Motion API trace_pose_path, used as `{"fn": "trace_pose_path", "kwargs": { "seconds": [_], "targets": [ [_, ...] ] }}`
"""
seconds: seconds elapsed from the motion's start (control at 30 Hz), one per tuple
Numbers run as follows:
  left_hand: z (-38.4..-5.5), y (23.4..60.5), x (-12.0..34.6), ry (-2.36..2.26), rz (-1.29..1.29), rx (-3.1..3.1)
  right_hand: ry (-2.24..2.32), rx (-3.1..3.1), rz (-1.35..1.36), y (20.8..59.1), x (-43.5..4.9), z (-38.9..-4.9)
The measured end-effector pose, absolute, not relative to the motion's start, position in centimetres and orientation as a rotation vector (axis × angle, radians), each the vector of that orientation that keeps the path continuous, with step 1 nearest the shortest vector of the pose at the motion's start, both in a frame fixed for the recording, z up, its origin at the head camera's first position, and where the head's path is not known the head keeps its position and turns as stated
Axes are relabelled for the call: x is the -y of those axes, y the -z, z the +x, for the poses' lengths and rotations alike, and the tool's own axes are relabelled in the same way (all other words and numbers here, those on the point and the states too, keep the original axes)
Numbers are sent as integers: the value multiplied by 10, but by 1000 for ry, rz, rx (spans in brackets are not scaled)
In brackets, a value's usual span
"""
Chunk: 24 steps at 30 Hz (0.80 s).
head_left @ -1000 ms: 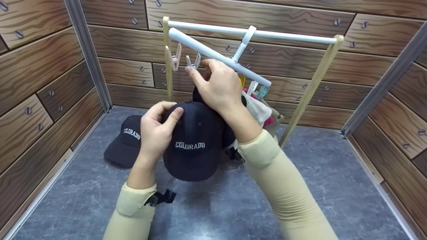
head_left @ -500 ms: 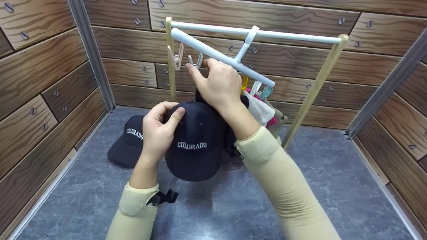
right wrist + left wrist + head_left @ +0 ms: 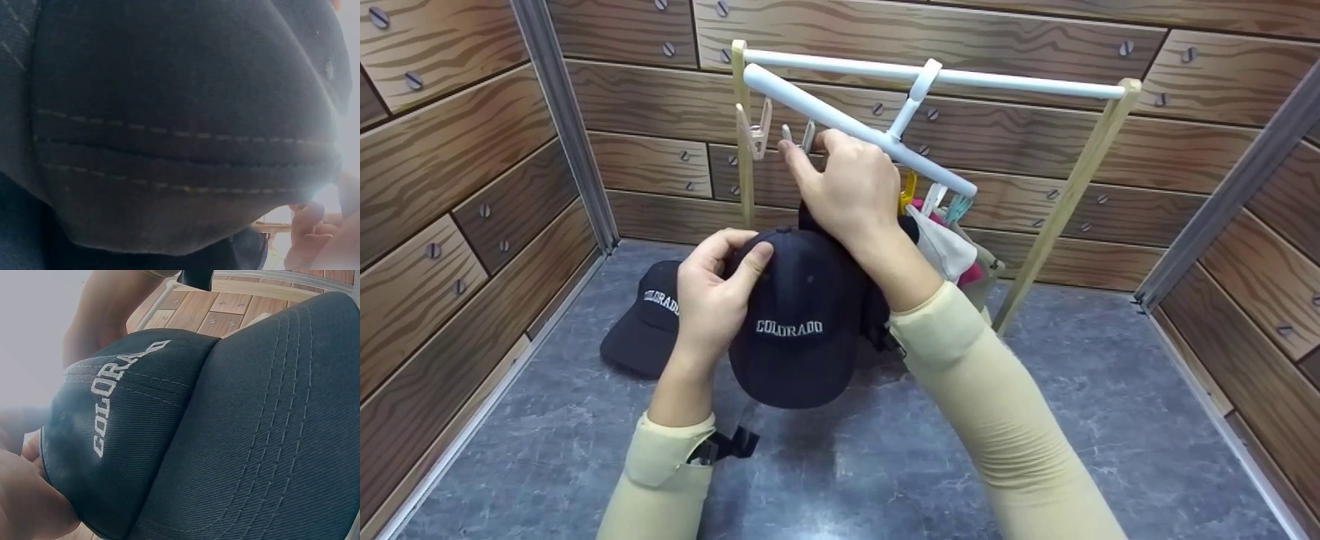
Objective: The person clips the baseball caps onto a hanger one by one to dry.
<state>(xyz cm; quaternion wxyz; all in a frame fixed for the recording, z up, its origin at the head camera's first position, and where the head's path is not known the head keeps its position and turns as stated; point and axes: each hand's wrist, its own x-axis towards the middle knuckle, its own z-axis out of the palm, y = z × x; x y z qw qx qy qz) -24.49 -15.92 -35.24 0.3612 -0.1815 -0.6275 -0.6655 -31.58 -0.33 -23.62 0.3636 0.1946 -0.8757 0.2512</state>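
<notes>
A dark navy baseball cap (image 3: pixel 799 307), lettered COLORADO, hangs with its brim down beneath a tilted pale-blue hanger (image 3: pixel 817 105). My left hand (image 3: pixel 712 289) grips it near the top of its crown, thumb on the outside and fingers behind. My right hand (image 3: pixel 855 184) is raised just above, its thumb against one handle of a clear clothespin (image 3: pixel 808 136) on the hanger. The other fingers curl behind and are partly hidden, as are the clothespin's tips. In the left wrist view the cap's brim (image 3: pixel 264 422) fills much of the picture.
A second COLORADO cap (image 3: pixel 641 330) lies on the grey floor at left. A free clothespin (image 3: pixel 755 131) hangs from the hanger's left end. Further clothespins hold a white cloth (image 3: pixel 945 244) and other items at right. The hanger hooks over a white rail (image 3: pixel 1027 81).
Both hands and the held cap keep nearly the same places. The right thumb has risen slightly along the clothespin's handle. The view has shifted a little.
</notes>
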Motion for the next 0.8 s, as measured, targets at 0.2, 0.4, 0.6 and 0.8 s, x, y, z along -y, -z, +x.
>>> {"fn": "trace_pose_path", "kwargs": {
  "seconds": [0.2,0.4,0.6,0.8],
  "targets": [
    [-245,351,159,1698,-480,1621,-734,2210,529,236,-3,-311],
    [-245,351,158,1694,-487,1622,-801,2141,586,239,-10,-307],
    [-246,352,159,1702,-506,1616,-855,2084,624,245,-17,-302],
    [-246,353,159,1700,-498,1616,-892,2063,672,249,-22,-297]
  ]
}}
